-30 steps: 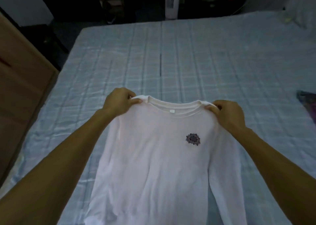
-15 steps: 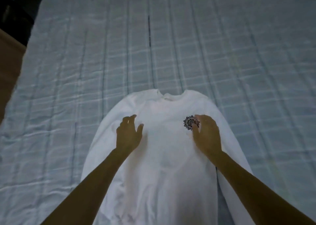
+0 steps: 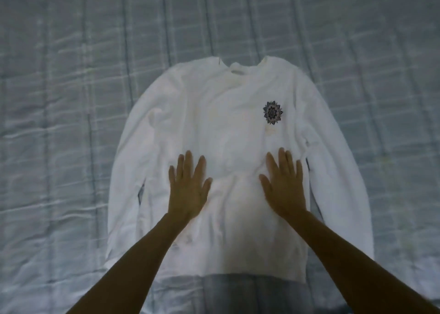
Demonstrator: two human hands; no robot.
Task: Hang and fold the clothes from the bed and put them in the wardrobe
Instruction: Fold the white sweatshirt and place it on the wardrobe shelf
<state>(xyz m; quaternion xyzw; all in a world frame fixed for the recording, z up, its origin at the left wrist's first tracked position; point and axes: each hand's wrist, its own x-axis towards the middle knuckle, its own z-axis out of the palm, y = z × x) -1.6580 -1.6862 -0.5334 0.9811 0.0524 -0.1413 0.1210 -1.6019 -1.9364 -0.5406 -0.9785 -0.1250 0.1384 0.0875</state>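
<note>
left hand (image 3: 188,189), right hand (image 3: 283,185) pressing flat, fingers straight, on white long-sleeved shirt (image 3: 226,123).
shoulders let go; shirt now spread on pale checked bed (image 3: 71,99), likely fold-ready.

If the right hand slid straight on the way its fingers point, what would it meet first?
Probably the dark flower emblem on the white sweatshirt, just ahead of the right hand; only plain fabric lies between.
</note>
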